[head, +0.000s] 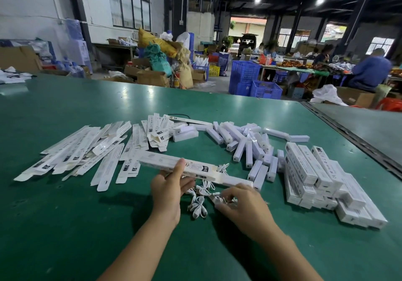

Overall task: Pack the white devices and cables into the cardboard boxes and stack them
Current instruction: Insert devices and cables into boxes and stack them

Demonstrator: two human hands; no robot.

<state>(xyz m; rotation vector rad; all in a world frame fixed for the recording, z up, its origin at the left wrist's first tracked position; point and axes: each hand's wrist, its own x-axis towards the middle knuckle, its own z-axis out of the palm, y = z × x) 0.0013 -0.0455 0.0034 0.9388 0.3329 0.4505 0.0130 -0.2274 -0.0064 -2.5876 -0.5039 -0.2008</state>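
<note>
While left grip [168, 186] clamps the box [195, 166] mid-length, rt grip [242, 206] prob. pinches a cable [215, 198].

Packing warehouse: blue crates [245, 72], cardboard cartons [152, 77], worktables [65, 106].

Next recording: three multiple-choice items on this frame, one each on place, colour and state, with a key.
1. Where is the stack of closed white cardboard boxes? A the person's right; B the person's left; C the floor
2. What colour is the work table top? A grey; B green; C brown
3. What is the left hand doing? A resting flat; B holding a long white box; C pointing
Key: A, it lies right of the right hand; B, green surface; B, thumb and fingers grip it, while the right hand pinches a white cable.
</note>
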